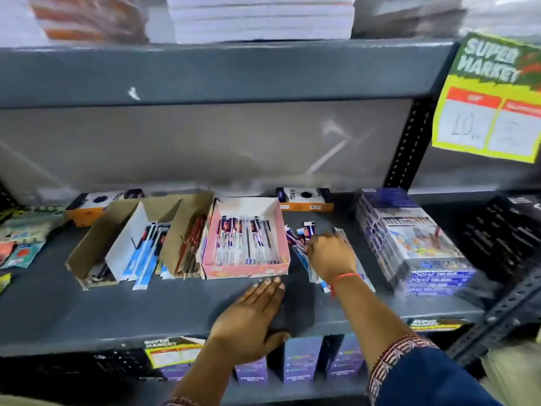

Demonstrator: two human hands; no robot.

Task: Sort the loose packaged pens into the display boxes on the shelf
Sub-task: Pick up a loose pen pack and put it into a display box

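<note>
A pile of loose packaged pens lies on the grey shelf, just right of a pink display box that holds several packaged pens. My right hand rests on top of the loose pile, fingers curled onto the packets. My left hand lies flat and empty on the shelf in front of the pink box, fingers straight. Left of the pink box stand a brown cardboard box of red pens and a white-and-brown box with blue-packaged pens.
Stacked colour-set boxes stand to the right of the pile. Orange-and-white boxes sit at the back. Assorted packets lie at far left. A yellow price sign hangs on the right upright. Purple boxes fill the shelf below.
</note>
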